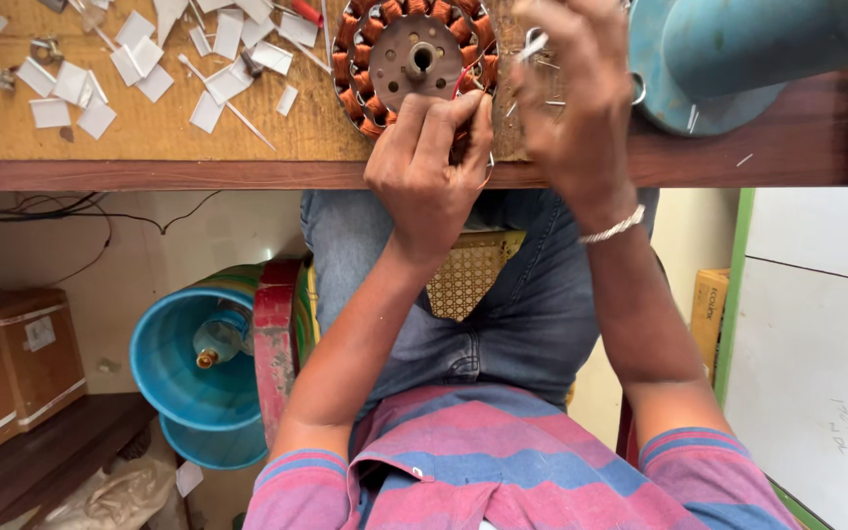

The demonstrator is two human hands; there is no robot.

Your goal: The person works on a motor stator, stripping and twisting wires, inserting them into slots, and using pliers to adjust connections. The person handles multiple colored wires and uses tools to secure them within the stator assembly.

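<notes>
A round motor stator (414,54) wound with copper coils lies on the wooden bench (149,137) at its near edge. My left hand (431,162) has its fingers closed at the stator's near rim, pinching a thin red wire (459,82). My right hand (581,108), with a metal bracelet on the wrist, is just right of the stator, holding a thin pale strip or wire end (534,45) between its fingertips. Both hands almost touch each other over the bench edge.
Several white paper slips (139,64) and thin sticks are scattered on the bench's left part. A blue-grey fan housing (728,59) sits at the right. Below the bench are blue tubs (193,368), cardboard boxes (12,353) and a white panel (817,373).
</notes>
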